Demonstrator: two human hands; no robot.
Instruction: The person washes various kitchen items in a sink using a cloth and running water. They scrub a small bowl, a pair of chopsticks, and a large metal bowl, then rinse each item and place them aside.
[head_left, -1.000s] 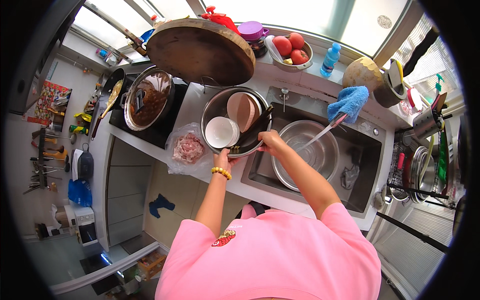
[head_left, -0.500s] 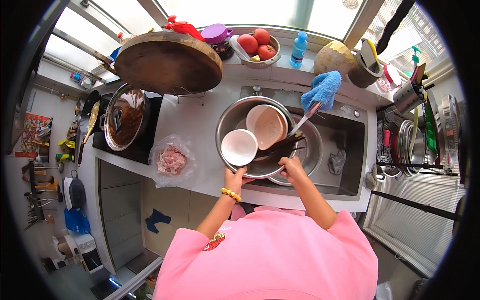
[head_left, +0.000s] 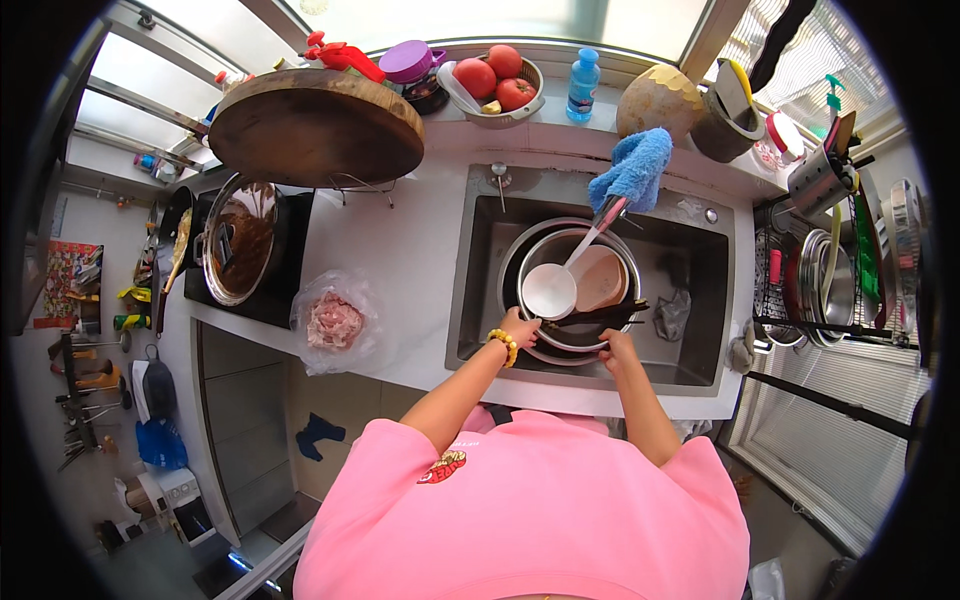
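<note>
Both hands grip the near rim of a stainless steel basin (head_left: 574, 344) inside the sink (head_left: 466, 300). My left hand (head_left: 519, 328) closes on its left side, and my right hand (head_left: 618, 348) on its right. In the basin are a white bowl (head_left: 549, 291), pale pink bowls (head_left: 598, 277) and dark chopsticks (head_left: 600, 315) lying across the near side. Beneath or around it shows the rim of a larger metal basin (head_left: 511, 255). Over them reaches the faucet (head_left: 588, 241), draped with a blue cloth (head_left: 636, 168).
Left of the sink, raw meat (head_left: 335, 320) lies in a clear plastic bag. A round wooden board (head_left: 315, 128) stands behind it, near a lidded pan (head_left: 243, 240). Tomatoes (head_left: 505, 62) in a colander and a blue bottle (head_left: 582, 85) line the sill. At right is a dish rack (head_left: 790, 320).
The basin of bowls has moved right and down into the sink, with both hands still on its rim. The sink's left part and the larger basin's rim have come into view.
</note>
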